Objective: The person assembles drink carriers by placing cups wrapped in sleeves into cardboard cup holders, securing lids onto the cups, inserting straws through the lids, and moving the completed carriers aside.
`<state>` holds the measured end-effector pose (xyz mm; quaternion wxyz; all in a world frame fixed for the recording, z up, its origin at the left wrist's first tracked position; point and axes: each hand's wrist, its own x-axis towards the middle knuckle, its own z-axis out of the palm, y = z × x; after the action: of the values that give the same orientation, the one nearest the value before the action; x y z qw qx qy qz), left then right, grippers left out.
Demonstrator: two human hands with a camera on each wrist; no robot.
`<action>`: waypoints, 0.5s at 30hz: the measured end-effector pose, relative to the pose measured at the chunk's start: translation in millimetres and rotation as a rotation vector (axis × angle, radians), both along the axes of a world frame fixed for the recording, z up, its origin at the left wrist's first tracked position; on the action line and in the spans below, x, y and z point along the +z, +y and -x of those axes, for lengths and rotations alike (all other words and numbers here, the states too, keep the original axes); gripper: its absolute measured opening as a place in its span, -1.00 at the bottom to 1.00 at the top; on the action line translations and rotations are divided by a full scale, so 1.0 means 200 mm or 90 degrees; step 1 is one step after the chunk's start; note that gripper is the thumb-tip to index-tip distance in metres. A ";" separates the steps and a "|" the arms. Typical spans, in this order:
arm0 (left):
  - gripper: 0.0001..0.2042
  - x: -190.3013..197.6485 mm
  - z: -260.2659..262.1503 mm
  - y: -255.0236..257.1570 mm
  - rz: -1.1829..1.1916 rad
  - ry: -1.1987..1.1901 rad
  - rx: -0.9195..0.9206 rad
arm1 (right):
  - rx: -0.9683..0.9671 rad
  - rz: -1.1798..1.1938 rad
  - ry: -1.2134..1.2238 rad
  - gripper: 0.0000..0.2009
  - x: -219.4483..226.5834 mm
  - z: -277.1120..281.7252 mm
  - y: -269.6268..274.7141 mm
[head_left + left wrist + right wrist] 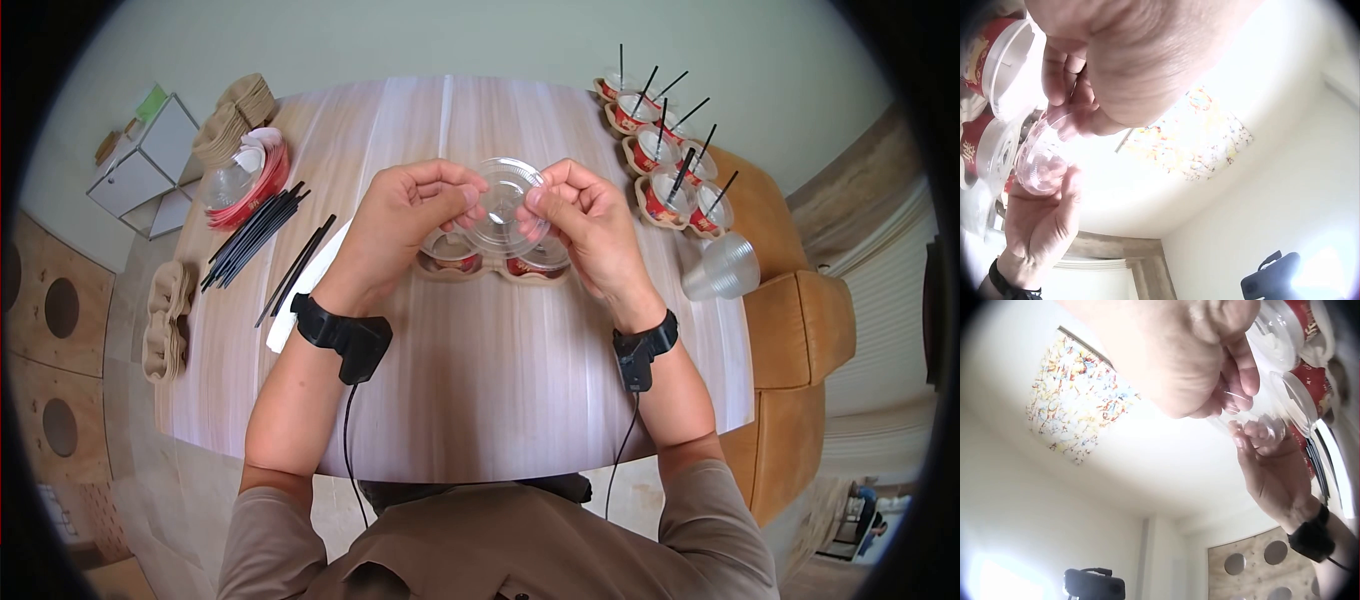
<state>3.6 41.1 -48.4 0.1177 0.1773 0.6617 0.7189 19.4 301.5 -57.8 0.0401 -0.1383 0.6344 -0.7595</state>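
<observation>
A clear plastic dome lid point(508, 205) is held up between both hands, over the middle of the table. My left hand point(405, 215) pinches its left edge with thumb and fingers. On the opposite edge, my right hand point(592, 222) pinches the rim the same way. Just beyond and below the lid, red paper cups point(455, 264) sit in a brown pulp cup carrier point(492, 268), partly hidden by the lid and hands. In the left wrist view, the lid point(1044, 159) spans between the fingers, close beside the red cups point(979, 147).
Lidded cups with black straws point(660, 195) stand in carriers at the back right, near a clear plastic stack point(725, 268). On the left lie black straws point(252, 238), a white sheet point(312, 275), stacked red cups point(262, 185) and pulp carriers point(165, 325).
</observation>
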 end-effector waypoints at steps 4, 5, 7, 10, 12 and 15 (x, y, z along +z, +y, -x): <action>-0.78 0.03 -0.03 0.00 0.039 0.019 -0.006 | 0.044 -0.017 -0.020 -0.93 0.03 -0.03 -0.01; -0.78 0.04 -0.04 0.01 0.039 0.017 -0.006 | 0.073 -0.026 -0.040 -0.92 0.04 -0.04 -0.01; -0.76 0.06 -0.06 0.02 0.028 -0.031 -0.067 | 0.077 -0.046 -0.051 -0.91 0.04 -0.06 -0.04; -0.72 0.02 -0.05 0.05 -0.042 -0.039 -0.043 | 0.071 -0.047 -0.066 -0.88 0.01 -0.03 -0.02; -0.69 0.00 -0.04 0.04 -0.045 -0.029 -0.048 | 0.059 -0.030 -0.072 -0.88 0.00 -0.02 -0.02; -0.68 0.03 -0.03 0.02 -0.050 -0.029 -0.056 | 0.015 0.045 -0.067 -0.87 0.00 -0.03 -0.03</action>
<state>10.0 44.3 -42.4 0.1574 0.1945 0.6219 0.7421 24.5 294.7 -56.9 0.0776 -0.1066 0.6027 -0.7870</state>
